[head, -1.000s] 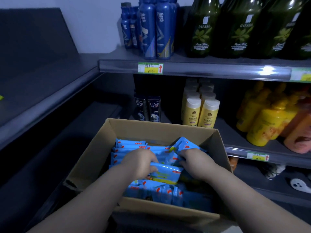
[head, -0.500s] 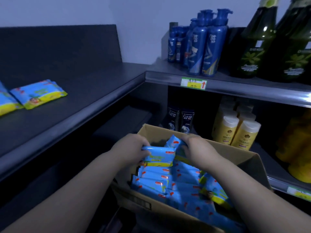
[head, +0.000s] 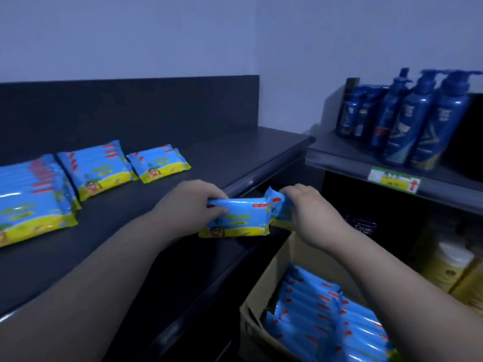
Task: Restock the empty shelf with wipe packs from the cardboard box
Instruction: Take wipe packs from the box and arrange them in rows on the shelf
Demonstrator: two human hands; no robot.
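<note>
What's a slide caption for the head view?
Left hand and right hand hold wipe packs at the front edge of the dark shelf, cardboard box below; three stacks of packs lie on the shelf.

Held: wipe packs, which we grip at either end with our left hand and right hand, at the front edge of the dark shelf.
On it, to the left: three stacks of packs.
Lower right: cardboard box, boxed packs inside.
Neighbouring shelf: blue pump bottles.
</note>
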